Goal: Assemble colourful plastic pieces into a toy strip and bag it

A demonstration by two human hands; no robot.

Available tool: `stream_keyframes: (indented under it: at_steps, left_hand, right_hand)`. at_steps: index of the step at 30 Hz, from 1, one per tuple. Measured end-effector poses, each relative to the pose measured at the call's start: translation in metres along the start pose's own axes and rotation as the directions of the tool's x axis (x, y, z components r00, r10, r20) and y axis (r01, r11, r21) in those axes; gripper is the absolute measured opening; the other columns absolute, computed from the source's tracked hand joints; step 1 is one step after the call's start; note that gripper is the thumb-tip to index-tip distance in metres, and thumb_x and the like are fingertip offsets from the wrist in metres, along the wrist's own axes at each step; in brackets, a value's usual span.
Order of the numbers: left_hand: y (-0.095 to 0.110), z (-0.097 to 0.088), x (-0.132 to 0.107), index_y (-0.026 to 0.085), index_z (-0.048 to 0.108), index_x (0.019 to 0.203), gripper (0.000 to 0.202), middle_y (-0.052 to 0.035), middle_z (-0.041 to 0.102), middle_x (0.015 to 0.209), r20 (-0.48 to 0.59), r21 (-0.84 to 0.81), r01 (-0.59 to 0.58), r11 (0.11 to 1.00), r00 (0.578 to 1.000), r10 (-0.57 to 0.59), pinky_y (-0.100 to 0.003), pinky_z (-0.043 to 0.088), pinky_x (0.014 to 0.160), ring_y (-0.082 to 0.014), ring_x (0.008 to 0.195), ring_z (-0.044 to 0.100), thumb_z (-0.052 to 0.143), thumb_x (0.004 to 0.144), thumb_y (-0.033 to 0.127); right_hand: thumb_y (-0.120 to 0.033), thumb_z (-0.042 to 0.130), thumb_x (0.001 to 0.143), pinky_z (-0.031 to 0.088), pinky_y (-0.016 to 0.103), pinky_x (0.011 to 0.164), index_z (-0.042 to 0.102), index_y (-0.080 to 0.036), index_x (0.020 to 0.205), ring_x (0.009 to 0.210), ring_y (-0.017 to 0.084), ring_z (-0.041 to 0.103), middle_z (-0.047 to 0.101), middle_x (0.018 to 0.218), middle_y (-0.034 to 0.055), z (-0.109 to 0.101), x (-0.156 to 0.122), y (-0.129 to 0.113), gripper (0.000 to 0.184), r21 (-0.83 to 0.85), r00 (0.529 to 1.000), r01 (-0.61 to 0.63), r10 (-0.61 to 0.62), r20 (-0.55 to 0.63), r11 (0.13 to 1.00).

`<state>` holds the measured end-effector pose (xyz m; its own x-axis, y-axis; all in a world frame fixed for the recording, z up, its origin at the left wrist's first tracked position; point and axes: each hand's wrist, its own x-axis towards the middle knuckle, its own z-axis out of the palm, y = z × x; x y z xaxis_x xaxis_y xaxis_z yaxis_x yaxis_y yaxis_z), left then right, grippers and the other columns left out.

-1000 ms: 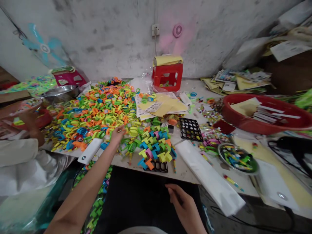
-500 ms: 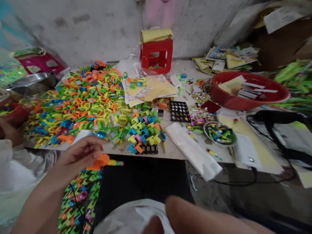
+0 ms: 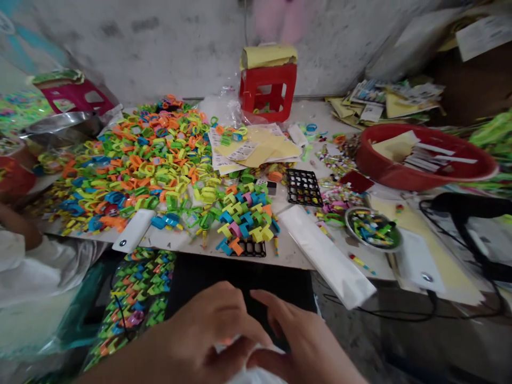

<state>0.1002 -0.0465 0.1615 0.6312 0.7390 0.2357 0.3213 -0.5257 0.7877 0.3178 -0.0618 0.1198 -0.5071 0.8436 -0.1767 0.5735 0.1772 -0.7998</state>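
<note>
My left hand is in front of my lap, palm side hidden, with its fingers curled. A small bit of orange plastic toy shows between its fingers; the rest is covered. Close by on its right is my right hand, thumb and forefinger apart, with nothing visible between them. Beyond both hands, at the table's front edge, a cluster of interlocking coloured plastic pieces stands on a black grid tray.
A large heap of bright plastic toys covers the table's left. On the right are a metal bowl, a red basin and a white plastic strip. A white device lies at the edge. Another person's sleeve is at left.
My left hand has moved right and down with the orange toy, from beside the table edge to my lap. My right hand has come up to meet it. The view has shifted slightly left.
</note>
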Motion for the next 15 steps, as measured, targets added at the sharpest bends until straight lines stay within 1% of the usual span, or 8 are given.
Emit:
stream_keyframes:
  at_steps: [2,4,6,8,10,11,13,15]
  left_hand:
    - [-0.004,0.014,0.006,0.024,0.054,0.107,0.027,-0.0005,0.054,0.079,-0.015,0.021,-0.141,0.990,0.990,0.142,-0.022,0.043,0.073,-0.0120,0.077,0.053,0.051,0.086,0.007]
    - [-0.010,0.027,0.011,0.024,0.054,0.106,0.024,-0.0003,0.054,0.076,-0.053,0.029,-0.218,0.976,0.974,0.219,-0.022,0.044,0.072,-0.0121,0.074,0.053,0.050,0.087,0.009]
    - [-0.019,0.036,0.014,0.024,0.054,0.105,0.023,-0.0009,0.057,0.078,-0.060,0.070,-0.233,0.970,0.969,0.238,-0.024,0.046,0.074,-0.0124,0.074,0.055,0.049,0.087,0.011]
    - [-0.030,0.038,0.016,0.026,0.054,0.107,0.026,-0.0026,0.061,0.087,-0.070,0.191,-0.217,0.957,0.970,0.234,-0.031,0.046,0.088,-0.0141,0.081,0.058,0.049,0.086,0.013]
    - [-0.046,0.034,0.016,0.027,0.053,0.116,0.032,-0.0047,0.062,0.100,-0.144,0.338,-0.126,0.933,0.972,0.184,-0.040,0.039,0.101,-0.0174,0.094,0.059,0.052,0.086,0.015]
    - [-0.055,0.031,0.016,0.028,0.052,0.120,0.035,-0.0059,0.062,0.105,-0.230,0.389,-0.049,0.920,0.962,0.148,-0.044,0.037,0.103,-0.0194,0.100,0.058,0.053,0.087,0.017]
    - [-0.074,0.024,0.017,0.026,0.051,0.125,0.037,-0.0084,0.058,0.112,-0.395,0.426,0.124,0.896,0.917,0.061,-0.044,0.039,0.100,-0.0228,0.107,0.055,0.056,0.088,0.022]
    - [-0.091,0.021,0.018,0.024,0.054,0.121,0.035,-0.0096,0.056,0.114,-0.470,0.434,0.232,0.871,0.883,-0.001,-0.043,0.041,0.095,-0.0248,0.109,0.053,0.060,0.087,0.028]
  right_hand:
    - [-0.017,0.067,0.073,0.046,0.022,0.063,0.066,-0.023,0.102,0.071,0.015,0.063,0.069,0.082,-0.0006,0.014,0.016,0.006,0.030,0.051,0.997,-0.014,0.010,0.079,0.999]
    - [-0.013,0.057,0.073,0.044,0.021,0.062,0.066,-0.020,0.082,0.071,0.014,0.063,0.068,0.078,-0.0007,0.032,0.028,0.014,0.015,0.089,0.996,-0.024,0.016,0.089,0.996]
    - [-0.016,0.053,0.074,0.043,0.022,0.062,0.064,-0.020,0.076,0.071,0.015,0.063,0.068,0.076,-0.0001,0.046,0.036,0.025,0.012,0.089,0.999,-0.028,0.026,0.026,0.996]
    - [-0.021,0.051,0.076,0.044,0.023,0.061,0.063,-0.020,0.076,0.068,0.016,0.062,0.068,0.074,0.0013,0.053,0.045,0.038,0.012,0.080,0.997,-0.028,0.033,-0.071,0.996]
    - [-0.029,0.052,0.078,0.046,0.025,0.060,0.062,-0.020,0.075,0.064,0.017,0.062,0.067,0.070,0.0025,0.053,0.060,0.053,0.013,0.129,0.977,-0.026,0.052,-0.206,0.991]
    - [-0.033,0.054,0.079,0.047,0.026,0.060,0.062,-0.020,0.076,0.064,0.017,0.062,0.067,0.071,0.0032,0.051,0.069,0.061,0.015,0.180,0.957,-0.022,0.073,-0.280,0.983]
    - [-0.041,0.057,0.080,0.050,0.028,0.064,0.063,-0.019,0.081,0.067,0.018,0.063,0.068,0.074,0.0047,0.048,0.088,0.074,0.023,0.291,0.906,-0.009,0.131,-0.403,0.957]
    - [-0.049,0.058,0.079,0.052,0.030,0.064,0.066,-0.018,0.085,0.069,0.020,0.064,0.069,0.076,0.0060,0.047,0.104,0.085,0.033,0.353,0.875,-0.016,0.184,-0.447,0.936]
